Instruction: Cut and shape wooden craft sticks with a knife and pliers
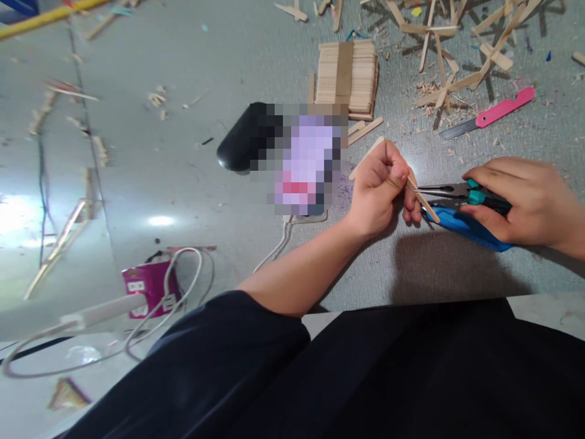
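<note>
Between thumb and fingers, my left hand (381,186) pinches a wooden craft stick (426,204) that slants down to the right. My right hand (525,198) is wrapped around the green and black handles of long-nose pliers (450,191). The pliers' narrow jaws reach the stick close to my left fingers; whether they grip it I cannot tell. Under the pliers and my right hand lies a blue object (475,227), partly covered. Another craft stick (363,160) shows behind my left wrist.
A banded bundle of craft sticks (329,76) lies beyond my left hand, near a blurred-out phone (306,158) and a black case (242,143). A pink folding saw (505,108) and joined stick shapes (445,91) lie at the upper right. A purple power block (150,286) with white cables sits lower left.
</note>
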A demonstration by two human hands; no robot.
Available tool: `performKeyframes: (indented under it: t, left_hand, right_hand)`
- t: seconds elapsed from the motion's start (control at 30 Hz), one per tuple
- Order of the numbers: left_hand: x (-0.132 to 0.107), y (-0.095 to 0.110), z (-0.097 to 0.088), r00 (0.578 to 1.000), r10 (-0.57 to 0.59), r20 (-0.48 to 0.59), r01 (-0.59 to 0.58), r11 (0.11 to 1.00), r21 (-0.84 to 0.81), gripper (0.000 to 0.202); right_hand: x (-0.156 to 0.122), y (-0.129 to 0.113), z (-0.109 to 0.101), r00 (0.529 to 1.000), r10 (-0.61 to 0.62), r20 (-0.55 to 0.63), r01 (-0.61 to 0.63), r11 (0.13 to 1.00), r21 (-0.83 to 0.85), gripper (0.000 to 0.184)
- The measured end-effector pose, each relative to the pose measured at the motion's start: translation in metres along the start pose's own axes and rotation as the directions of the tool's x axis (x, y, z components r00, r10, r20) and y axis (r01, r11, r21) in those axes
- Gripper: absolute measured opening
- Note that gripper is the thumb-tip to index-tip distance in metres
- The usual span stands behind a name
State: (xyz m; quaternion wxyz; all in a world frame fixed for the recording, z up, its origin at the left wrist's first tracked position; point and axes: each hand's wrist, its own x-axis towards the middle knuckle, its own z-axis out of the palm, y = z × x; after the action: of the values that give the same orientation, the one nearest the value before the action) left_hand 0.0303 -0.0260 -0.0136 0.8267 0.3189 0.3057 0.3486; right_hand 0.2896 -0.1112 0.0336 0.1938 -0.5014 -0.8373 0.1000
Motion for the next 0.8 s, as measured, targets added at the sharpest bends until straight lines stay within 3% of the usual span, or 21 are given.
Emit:
performKeyframes:
  t: [0.17,0.33,0.43,0.53,0.67,0.8]
  left_hand:
    - [0.001,0.004,-0.001,0.998,-0.046,0.039,0.047,0.998,-0.029,0.035]
    - [0.002,0.007,-0.007,0.975,-0.058,0.212,0.067,0.997,-0.036,0.044]
    - [0.003,0.009,-0.007,0.958,-0.137,0.251,0.152,0.988,-0.041,0.044]
    - [0.004,0.012,-0.005,0.958,-0.111,0.266,0.131,0.990,-0.059,0.047]
    - [0.004,0.013,0.000,0.972,-0.033,0.232,0.050,0.996,-0.069,0.050]
    - [0.003,0.012,0.004,0.998,-0.016,0.062,0.022,0.995,-0.094,0.044]
  right_hand:
    - [0.004,0.005,0.000,0.988,-0.126,-0.094,0.125,0.992,-0.020,0.030]
    - [0.005,0.012,-0.001,0.980,-0.170,-0.100,0.170,0.985,-0.003,0.029]
    - [0.005,0.012,-0.002,0.986,-0.143,-0.088,0.149,0.987,0.054,0.026]
    - [0.006,0.011,-0.003,0.997,-0.049,-0.053,0.055,0.992,0.115,0.024]
    - [0.008,0.013,-0.003,0.999,-0.026,-0.048,0.033,0.987,0.157,0.024]
    - [0.007,0.016,-0.002,0.999,0.015,-0.032,-0.009,0.986,0.167,0.024]
